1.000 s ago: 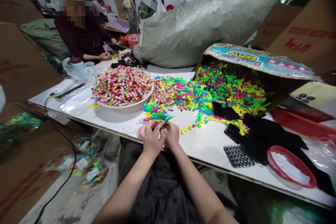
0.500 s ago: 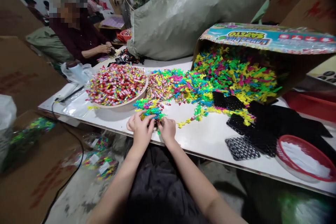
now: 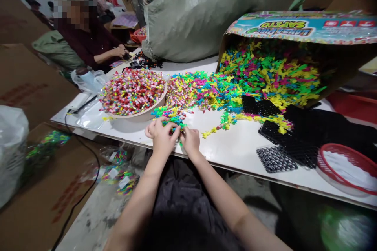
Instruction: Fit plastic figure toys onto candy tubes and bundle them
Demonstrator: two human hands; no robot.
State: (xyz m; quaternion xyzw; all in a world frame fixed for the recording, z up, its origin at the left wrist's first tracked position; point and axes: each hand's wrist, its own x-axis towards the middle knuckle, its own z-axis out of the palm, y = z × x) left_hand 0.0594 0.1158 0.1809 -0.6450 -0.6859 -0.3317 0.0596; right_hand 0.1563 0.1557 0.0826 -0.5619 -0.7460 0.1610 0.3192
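Observation:
My left hand [image 3: 162, 137] and my right hand [image 3: 190, 140] meet at the front edge of the white table [image 3: 218, 153]. Both have bent fingers pinched around small plastic figures [image 3: 176, 120] in green and blue. Something dark shows under the fingertips, mostly hidden by them. Just behind my hands lies a little heap of bright figures. A round pale basin [image 3: 144, 115] heaped with small red, pink and yellow capped tubes [image 3: 132, 90] stands beyond my left hand. More tubes and figures spread over the table behind, and a few yellow figures [image 3: 209, 132] lie right of my right hand.
A tipped printed carton [image 3: 273, 33] spills many coloured figures at the back right. Black grid trays [image 3: 277, 159] and a red basket [image 3: 347, 168] lie right. A big grey-green sack [image 3: 200, 19] lies behind. Across the table, a person [image 3: 88, 43] handles small things. Bagged figures [image 3: 123, 180] lie below left.
My view has shifted slightly, so the table sits a little differently in frame. My hands stay together at the same spot, with the fingers slightly re-placed on the figures.

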